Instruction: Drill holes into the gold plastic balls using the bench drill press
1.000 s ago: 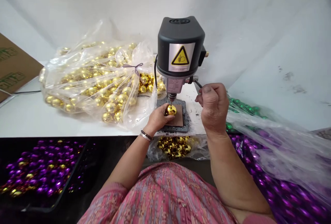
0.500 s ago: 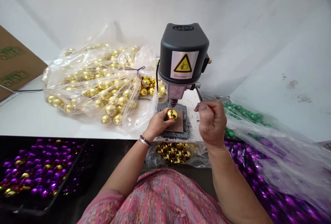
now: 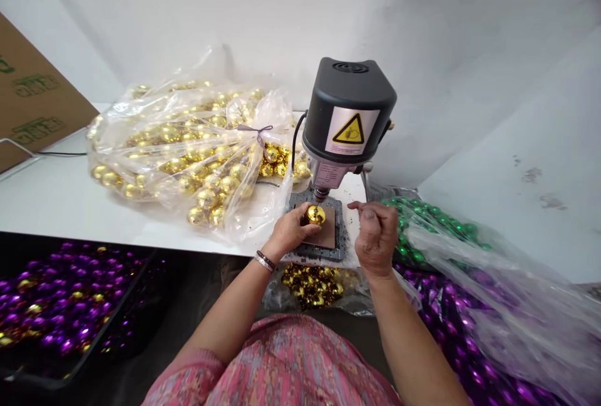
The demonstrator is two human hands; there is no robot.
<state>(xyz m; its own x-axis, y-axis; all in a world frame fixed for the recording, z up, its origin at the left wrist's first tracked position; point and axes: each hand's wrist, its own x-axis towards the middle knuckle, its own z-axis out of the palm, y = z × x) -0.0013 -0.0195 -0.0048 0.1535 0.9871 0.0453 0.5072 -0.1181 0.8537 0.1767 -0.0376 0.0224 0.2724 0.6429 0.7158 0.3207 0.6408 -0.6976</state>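
My left hand grips a shiny gold ball between thumb and fingers. The ball sits on a brown board over the grey metal base of a small bench drill press. Its chuck points down right above the ball, the bit at or close to its top. On the machine's right, my right hand is closed around the drill press lever, which the fingers mostly hide. Dark shavings lie about the base.
A tied clear bag of gold balls lies left on the white table. Below the front edge hangs an open bag of gold balls. A black crate holds purple balls. Bagged green balls and purple balls lie right.
The camera view has shifted, so the drill press appears farther right and more tilted. My right hand has moved slightly lower and nearer the base. My left hand still holds the gold ball there.
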